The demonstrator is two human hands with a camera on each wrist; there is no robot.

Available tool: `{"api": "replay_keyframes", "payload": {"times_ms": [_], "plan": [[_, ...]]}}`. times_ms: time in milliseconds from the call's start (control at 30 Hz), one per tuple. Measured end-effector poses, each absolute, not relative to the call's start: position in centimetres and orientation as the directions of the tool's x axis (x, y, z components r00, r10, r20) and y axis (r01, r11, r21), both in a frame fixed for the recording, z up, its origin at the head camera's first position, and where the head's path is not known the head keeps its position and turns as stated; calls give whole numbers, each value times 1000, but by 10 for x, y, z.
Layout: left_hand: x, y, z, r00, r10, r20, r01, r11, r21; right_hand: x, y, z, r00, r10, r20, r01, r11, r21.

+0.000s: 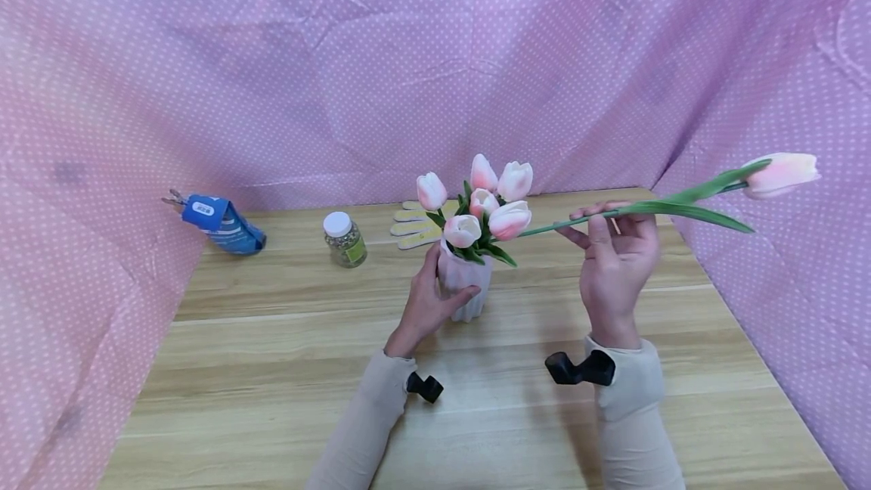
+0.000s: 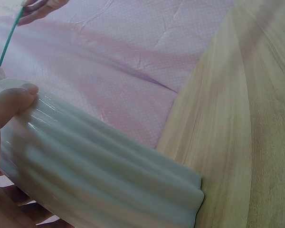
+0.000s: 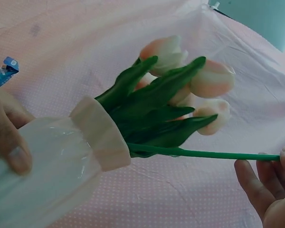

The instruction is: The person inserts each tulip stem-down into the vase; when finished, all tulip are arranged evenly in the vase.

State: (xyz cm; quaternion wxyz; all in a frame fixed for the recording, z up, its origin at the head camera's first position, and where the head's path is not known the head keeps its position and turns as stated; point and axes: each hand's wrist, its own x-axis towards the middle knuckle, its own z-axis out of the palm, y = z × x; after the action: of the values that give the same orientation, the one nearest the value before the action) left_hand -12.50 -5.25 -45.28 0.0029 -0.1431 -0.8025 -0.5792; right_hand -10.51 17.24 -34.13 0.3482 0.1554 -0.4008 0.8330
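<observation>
A ridged white vase [image 1: 466, 282] stands on the wooden table, filled with several pink-and-white tulips [image 1: 484, 201] and their green leaves. My left hand [image 1: 432, 299] grips the vase around its side, thumb across the front. To the right, my right hand [image 1: 619, 267] pinches the green stem [image 3: 213, 155] of a single tulip [image 1: 781, 175] between thumb and fingers. That tulip lies nearly level, its bloom pointing right and its lower stem end reaching the leaves at the vase mouth [image 3: 104, 135]. Whether the stem end is inside the vase is hidden by the leaves.
Behind the vase lies a yellow-and-white glove [image 1: 413, 229], partly covered by the flowers. A white-lidded jar [image 1: 345, 240] stands left of it. Farther left is a blue pouch [image 1: 227, 224] with a clip. Pink dotted cloth [image 1: 381, 74] hangs around the table [image 1: 286, 399].
</observation>
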Motion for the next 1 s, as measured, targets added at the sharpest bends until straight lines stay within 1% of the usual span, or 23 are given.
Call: {"api": "replay_keyframes", "payload": {"times_ms": [267,533,633,867,1000], "plan": [[-125,-52,-454,-958,228,173,235,284,929,-103,161,-339,-697,411,588,-717,-365,-595],[-125,-51,-453,-960,225,166,229,290,929,-100,167,-331,-633,480,608,-770,-304,-562],[-125,-51,-453,-962,221,158,220,293,930,-100,167,-331,-615,486,621,-781,-266,-565],[-126,-52,-454,-962,222,159,220,285,933,-99,154,-333,-637,393,663,-762,-188,-620],[-126,-52,-455,-958,226,175,236,282,930,-100,148,-337,-650,352,673,-752,-172,-637]]}}
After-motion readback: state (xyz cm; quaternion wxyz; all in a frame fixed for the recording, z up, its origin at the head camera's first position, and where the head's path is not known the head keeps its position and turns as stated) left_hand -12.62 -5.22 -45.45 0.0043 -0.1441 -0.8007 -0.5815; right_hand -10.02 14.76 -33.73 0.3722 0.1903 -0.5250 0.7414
